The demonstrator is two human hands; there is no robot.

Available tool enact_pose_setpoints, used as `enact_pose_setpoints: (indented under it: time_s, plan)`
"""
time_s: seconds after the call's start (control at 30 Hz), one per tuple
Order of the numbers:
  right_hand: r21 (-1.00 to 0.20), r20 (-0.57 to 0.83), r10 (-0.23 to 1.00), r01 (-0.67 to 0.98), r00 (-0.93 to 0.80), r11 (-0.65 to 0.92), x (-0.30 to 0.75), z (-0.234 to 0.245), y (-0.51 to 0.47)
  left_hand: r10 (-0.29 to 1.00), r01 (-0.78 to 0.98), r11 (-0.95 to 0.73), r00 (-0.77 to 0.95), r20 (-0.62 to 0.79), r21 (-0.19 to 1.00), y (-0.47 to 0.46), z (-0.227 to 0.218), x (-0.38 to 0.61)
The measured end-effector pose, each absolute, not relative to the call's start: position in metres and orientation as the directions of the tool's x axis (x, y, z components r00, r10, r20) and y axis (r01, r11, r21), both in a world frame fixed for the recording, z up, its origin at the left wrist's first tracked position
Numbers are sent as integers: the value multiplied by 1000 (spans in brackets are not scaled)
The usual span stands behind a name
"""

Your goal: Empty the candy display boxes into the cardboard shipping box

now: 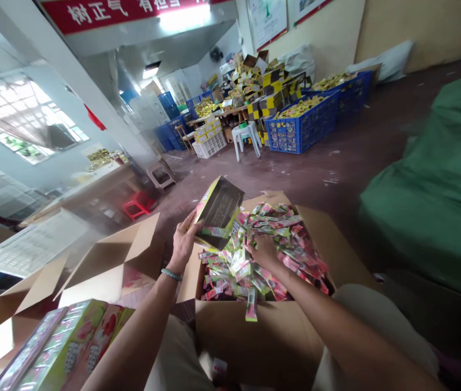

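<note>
My left hand (185, 239), with a beaded bracelet at the wrist, grips a small green-and-pink packing box (224, 209) by its near side. The box is tilted, its dark inner face toward me, above the left part of an open cardboard carton (255, 326). Narrow pink-and-green stick packets (291, 233) fill that carton in a loose heap. Down among them is my right hand (263, 251), its fingers curled around some packets beside the box's lower edge. Its fingertips are partly hidden.
Filled retail boxes (71, 347) stand at the lower left, beside open cartons (108, 260). A green cloth-covered pile (438, 184) rises at the right. Farther off are a red stool (137, 205), a white stool (247, 138) and blue crates (301, 127) of yellow packets.
</note>
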State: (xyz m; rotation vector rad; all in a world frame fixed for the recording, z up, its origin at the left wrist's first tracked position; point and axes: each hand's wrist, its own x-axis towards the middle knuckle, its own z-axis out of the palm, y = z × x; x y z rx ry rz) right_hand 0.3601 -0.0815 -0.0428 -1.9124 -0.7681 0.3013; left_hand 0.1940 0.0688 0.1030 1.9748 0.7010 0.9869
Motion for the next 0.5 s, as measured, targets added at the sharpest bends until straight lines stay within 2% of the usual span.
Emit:
enact_pose_setpoints:
  time_s: [0.1, 0.23, 0.3, 0.37, 0.43, 0.5]
  plan:
    - [-871, 285, 663, 476, 692, -123, 358, -37, -76, 745, 69, -498, 544, 385, 865, 67, 93, 190]
    - [-874, 382, 656, 485, 651, 28, 360, -30, -73, 766, -25, -258, 604, 220, 966, 63, 87, 189]
    - [-920, 372, 647, 354, 666, 165, 362, -21, -77, 766, -82, -105, 629, 133, 991, 63, 86, 188]
    - [-946, 301, 668, 127, 681, 297, 363, -8, -85, 768, -134, 16, 637, 74, 991, 63, 85, 187]
    - [-933, 222, 707, -64, 671, 354, 361, 6, -95, 775, -162, 82, 631, 39, 983, 63, 81, 185]
    - [-924, 210, 734, -115, 646, 366, 358, 17, -103, 782, -158, 102, 623, 19, 982, 61, 76, 183]
